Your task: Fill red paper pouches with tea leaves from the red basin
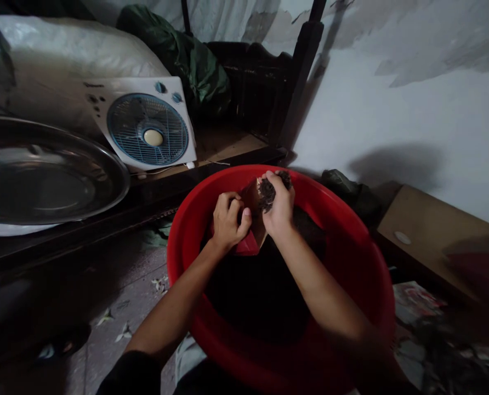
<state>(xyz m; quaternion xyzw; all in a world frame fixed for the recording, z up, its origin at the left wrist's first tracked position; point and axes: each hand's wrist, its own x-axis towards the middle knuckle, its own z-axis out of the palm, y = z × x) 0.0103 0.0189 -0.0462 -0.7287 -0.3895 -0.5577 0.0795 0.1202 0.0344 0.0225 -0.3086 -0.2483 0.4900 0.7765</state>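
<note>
Over a large red plastic tub, my left hand is closed on a small red cardboard box with a brown inner side, held tilted above the dark contents. My right hand grips a clump of dark, dry, shredded material, perhaps dried leaves, right at the box's open end. A dark mass fills the tub's bottom; its exact kind is lost in shadow.
A white box fan and a wide steel basin stand on a wooden ledge at left. At right, a cardboard box lies by the wall. Pale scraps dot the tiled floor.
</note>
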